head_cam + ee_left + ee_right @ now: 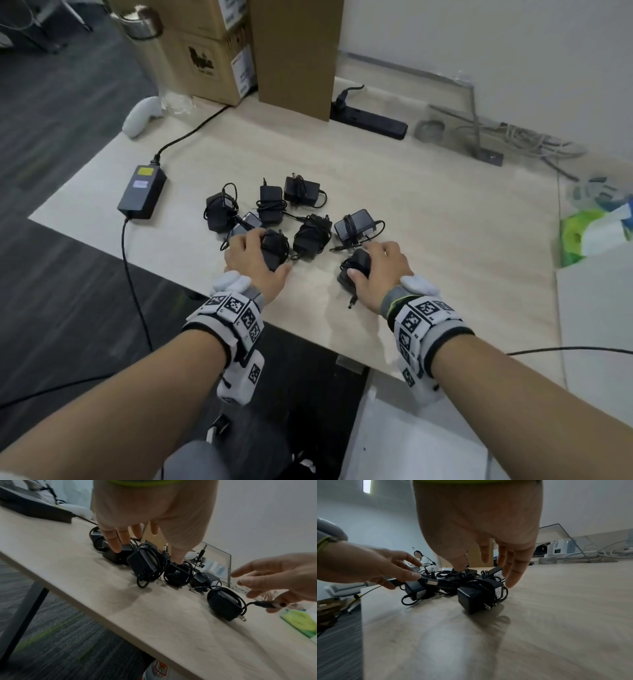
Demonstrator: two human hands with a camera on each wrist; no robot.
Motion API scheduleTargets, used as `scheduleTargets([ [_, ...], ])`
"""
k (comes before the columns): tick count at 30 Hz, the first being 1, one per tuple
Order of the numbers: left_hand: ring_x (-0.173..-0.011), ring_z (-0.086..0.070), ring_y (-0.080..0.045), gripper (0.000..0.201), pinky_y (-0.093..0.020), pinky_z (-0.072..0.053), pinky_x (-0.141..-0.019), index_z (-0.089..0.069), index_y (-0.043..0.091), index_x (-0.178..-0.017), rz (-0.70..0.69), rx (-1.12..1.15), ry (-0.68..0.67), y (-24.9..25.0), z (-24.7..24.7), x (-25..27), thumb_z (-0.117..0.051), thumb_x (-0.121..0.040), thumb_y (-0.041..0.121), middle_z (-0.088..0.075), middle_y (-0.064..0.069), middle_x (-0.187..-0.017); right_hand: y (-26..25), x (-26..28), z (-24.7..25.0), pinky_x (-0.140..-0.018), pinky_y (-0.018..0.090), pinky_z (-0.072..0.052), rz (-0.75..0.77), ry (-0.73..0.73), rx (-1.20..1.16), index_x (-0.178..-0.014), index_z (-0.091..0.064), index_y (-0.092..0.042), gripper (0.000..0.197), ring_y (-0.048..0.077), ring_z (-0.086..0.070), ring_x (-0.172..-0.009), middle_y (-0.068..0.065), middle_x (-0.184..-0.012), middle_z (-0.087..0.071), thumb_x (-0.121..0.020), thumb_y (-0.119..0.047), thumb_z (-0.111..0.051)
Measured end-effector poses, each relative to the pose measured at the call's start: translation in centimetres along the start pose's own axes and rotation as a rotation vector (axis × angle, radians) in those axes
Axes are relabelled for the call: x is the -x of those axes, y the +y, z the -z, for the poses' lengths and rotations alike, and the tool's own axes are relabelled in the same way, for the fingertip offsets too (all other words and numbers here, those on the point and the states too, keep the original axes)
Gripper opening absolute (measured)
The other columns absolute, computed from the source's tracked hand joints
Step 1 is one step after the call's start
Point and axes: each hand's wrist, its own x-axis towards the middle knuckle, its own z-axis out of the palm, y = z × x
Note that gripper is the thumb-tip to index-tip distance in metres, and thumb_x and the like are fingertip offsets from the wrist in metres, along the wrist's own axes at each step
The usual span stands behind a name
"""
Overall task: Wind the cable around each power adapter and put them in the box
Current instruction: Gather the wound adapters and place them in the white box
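Pale wood table (pixel 428 219) beside a white wall and grey carpet: we see wound power adapters (pixel 270 202) clustered mid-table, cardboard boxes (pixel 205 51) behind. Our left hand (pixel 255 257) and right hand (pixel 382 265) hover spread-fingered over 2 adapters, gripping nothing.

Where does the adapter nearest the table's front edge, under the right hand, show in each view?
Head: the adapter lies low and right of centre, under the right hand.
Left wrist: adapter at right.
Right wrist: adapter at centre.
Shared landmark: the adapter cluster.
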Motion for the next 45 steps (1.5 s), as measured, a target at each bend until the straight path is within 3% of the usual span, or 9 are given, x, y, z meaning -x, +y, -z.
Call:
scheduleTargets([
  [5,-0.116,-0.043,-0.034,0.08,-0.045,-0.042,-0.098,-0.031,0.034,-0.138,0.014,-0.098,-0.146,0.1,-1.0,-1.8,-0.074,-0.071,0.048,-0.038,-0.009,-0.131,-0.5,-1.9,-1.0,-0.094,0.04,-0.045,-0.119,-0.076,0.032,-0.136,-0.033,-0.03,0.069,0.034,-0.048,-0.114,0.007,-0.138,-0.031,-0.08,-0.061,-0.057],
  [12,-0.11,-0.05,-0.034,0.076,-0.043,-0.045,-0.094,-0.036,0.033,-0.135,0.032,-0.125,-0.159,0.3,-1.9,-2.1,-0.077,-0.071,0.041,-0.04,-0.008,-0.128,-0.5,-2.6,-2.4,-0.095,0.043,-0.047,-0.118,-0.168,0.039,-0.143,-0.02,-0.033,0.096,0.037,-0.05,-0.116,0.009,-0.141,-0.027,-0.067,-0.074,-0.06],
  [19,-0.103,-0.055,-0.029,0.053,-0.041,-0.051,-0.086,-0.045,0.036,-0.119,-0.005,0.066,-0.101,-2.0,-1.9,-1.9,-0.067,-0.072,0.031,-0.047,-0.004,-0.118,-0.7,-3.0,-3.3,-0.091,0.037,-0.047,-0.087,-0.163,0.06,-0.141,-0.025,-0.025,0.081,0.035,-0.053,-0.111,0.006,-0.138,-0.033,-0.077,-0.048,-0.069],
  [24,-0.113,-0.056,-0.021,0.07,-0.039,-0.047,-0.099,-0.043,0.022,-0.137,0.062,0.247,-0.106,-1.9,-1.2,-0.5,-0.066,-0.073,0.036,-0.052,-0.005,-0.126,-0.2,-2.0,-3.2,-0.087,0.036,-0.049,-0.034,-0.106,0.004,-0.139,-0.026,-0.025,0.078,0.033,-0.056,-0.107,0.004,-0.136,-0.035,-0.077,-0.045,-0.068],
  [29,-0.112,-0.057,-0.021,0.063,-0.025,-0.04,-0.097,-0.049,0.023,-0.136,0.053,0.343,-0.08,-0.2,-0.9,3.7,-0.072,-0.077,0.029,-0.052,-0.003,-0.126,1.5,1.2,-2.5,-0.083,0.03,-0.044,0.087,-0.02,-0.108,-0.142,-0.023,-0.029,0.083,0.027,-0.056,-0.11,0.001,-0.137,-0.036,-0.076,-0.048,-0.069],
  [36,-0.091,-0.065,-0.011,0.08,-0.036,-0.055,-0.085,-0.034,0.045,-0.141,-0.073,0.528,-0.28,3.1,-2.5,11.5,-0.068,-0.069,0.043,-0.053,0.001,-0.112,7.0,7.5,-1.5,-0.088,0.022,-0.037,0.186,0.004,-0.167,-0.146,-0.024,-0.024,0.089,0.02,-0.049,-0.121,-0.003,-0.144,-0.033,-0.074,-0.048,-0.071],
  [38,-0.089,-0.062,-0.005,0.073,-0.031,-0.054,-0.088,-0.043,0.04,-0.137,-0.133,0.505,-0.334,3.9,-3.0,13.6,-0.067,-0.069,0.039,-0.049,0.002,-0.112,8.7,9.3,-1.5,-0.085,0.02,-0.035,0.207,0.004,-0.181,-0.144,-0.029,-0.023,0.086,0.019,-0.048,-0.121,-0.003,-0.143,-0.035,-0.073,-0.045,-0.072],
  [42,-0.097,-0.061,-0.005,0.065,-0.022,-0.051,-0.091,-0.045,0.052,-0.128,-0.197,0.536,-0.472,4.7,-4.7,18.5,-0.068,-0.068,0.041,-0.049,0.007,-0.108,12.6,13.8,-1.3,-0.084,0.023,-0.042,0.22,-0.005,-0.183,-0.141,-0.034,-0.023,0.081,0.016,-0.051,-0.118,-0.005,-0.139,-0.039,-0.073,-0.043,-0.072],
  [45,-0.103,-0.056,0.005,0.065,-0.007,-0.043,-0.087,-0.05,0.04,-0.129,-0.215,0.49,-0.513,4.3,-6.4,21.6,-0.074,-0.069,0.032,-0.054,0.004,-0.114,15.1,16.5,-1.7,-0.081,0.023,-0.044,0.239,-0.038,-0.153,-0.137,-0.038,-0.024,0.076,0.015,-0.053,-0.114,-0.007,-0.136,-0.042,-0.072,-0.04,-0.072],
])
